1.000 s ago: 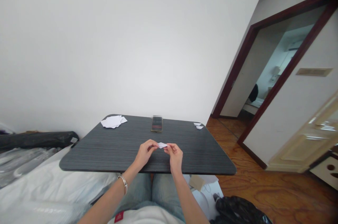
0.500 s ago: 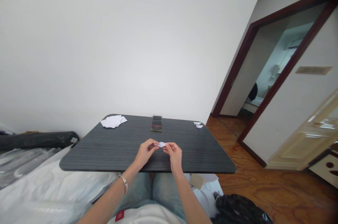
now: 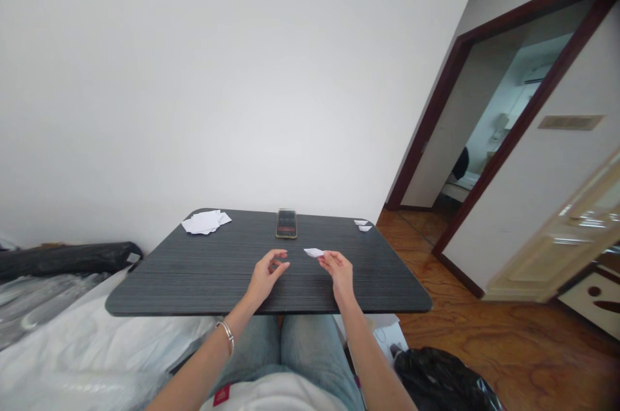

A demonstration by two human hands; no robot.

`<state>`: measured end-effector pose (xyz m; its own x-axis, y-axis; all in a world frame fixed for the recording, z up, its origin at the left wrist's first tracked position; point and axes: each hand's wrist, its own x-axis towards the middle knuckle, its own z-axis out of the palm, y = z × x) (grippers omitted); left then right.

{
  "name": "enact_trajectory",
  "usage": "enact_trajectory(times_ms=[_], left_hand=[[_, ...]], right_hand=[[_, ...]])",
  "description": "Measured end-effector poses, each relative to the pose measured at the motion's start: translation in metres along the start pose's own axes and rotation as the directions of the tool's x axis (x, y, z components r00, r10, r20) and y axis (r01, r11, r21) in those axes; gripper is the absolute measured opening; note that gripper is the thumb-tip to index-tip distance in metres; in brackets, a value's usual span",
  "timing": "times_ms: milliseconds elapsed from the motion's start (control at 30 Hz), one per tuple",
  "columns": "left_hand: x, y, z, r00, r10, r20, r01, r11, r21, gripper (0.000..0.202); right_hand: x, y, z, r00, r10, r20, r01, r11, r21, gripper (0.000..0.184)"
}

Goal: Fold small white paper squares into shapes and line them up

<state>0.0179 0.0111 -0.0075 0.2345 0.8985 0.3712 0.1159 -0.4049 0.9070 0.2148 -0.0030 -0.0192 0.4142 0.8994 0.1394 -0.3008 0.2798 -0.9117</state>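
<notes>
My right hand pinches one end of a small folded white paper, whose pointed tip faces left above the dark table. To the left of it, my left hand holds nothing; thumb and fingers are curved and apart. At the far left corner lies a loose pile of white paper sheets. Two small folded white papers lie near the far right corner.
A phone stands propped at the table's back, near the white wall. Right of the table, a black plastic bag sits on the wooden floor. White wrapped bedding or sheeting lies at the left.
My left hand has let go of the folded paper. My right hand has carried it to the right, away from the left hand.
</notes>
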Motion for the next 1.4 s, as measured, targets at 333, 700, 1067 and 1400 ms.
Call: enact_trajectory(times_ms=[333, 700, 1067, 1400], left_hand=[[0.002, -0.003, 0.0, 0.999, -0.022, 0.034, 0.023, 0.999, -0.024, 0.031], [0.003, -0.002, -0.001, 0.995, -0.083, 0.051, 0.084, 0.996, -0.025, 0.031], [0.004, 0.0, 0.0, 0.994, -0.093, 0.06, 0.094, 0.995, -0.022, 0.029], [0.004, 0.003, -0.002, 0.992, -0.1, 0.073, 0.1, 0.995, 0.005, 0.029]], right_hand=[[0.082, -0.013, -0.106, 0.995, -0.092, -0.045, 0.077, 0.963, -0.259, 0.034], [0.115, -0.011, -0.143, 0.993, -0.108, 0.048, 0.117, 0.847, -0.518, 0.027], [0.106, -0.019, -0.124, 0.886, -0.217, 0.41, 0.456, 0.243, -0.856, 0.008], [0.141, -0.04, -0.164, 0.919, -0.215, 0.331, 0.327, -0.056, -0.943, 0.011]])
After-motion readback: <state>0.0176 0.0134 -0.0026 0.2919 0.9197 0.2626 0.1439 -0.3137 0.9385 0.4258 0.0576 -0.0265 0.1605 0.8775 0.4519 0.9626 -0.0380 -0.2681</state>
